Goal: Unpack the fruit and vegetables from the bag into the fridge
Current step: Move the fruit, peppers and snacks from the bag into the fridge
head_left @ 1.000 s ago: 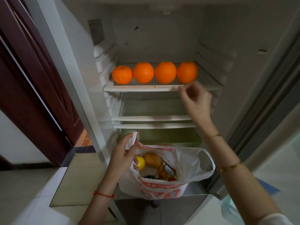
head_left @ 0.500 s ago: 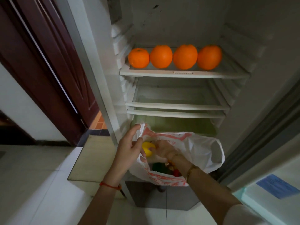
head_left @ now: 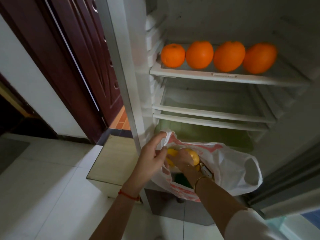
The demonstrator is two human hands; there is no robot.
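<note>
A: Why is my left hand (head_left: 152,158) pinching the white-and-red plastic bag (head_left: 230,163) below the fridge's white top shelf (head_left: 225,77)?
B: To keep its mouth open; my right hand (head_left: 186,160) curls round a yellow fruit (head_left: 194,155) inside.

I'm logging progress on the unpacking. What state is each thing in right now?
Fridge: open.
Top shelf: holds four oranges in a row.
Middle shelves: nothing visible on them.
Bag: mouth open, produce inside.
Left hand: grips the bag's edge.
Right hand: inside the bag, gripping a yellow fruit.
Door: appears ajar.
</note>
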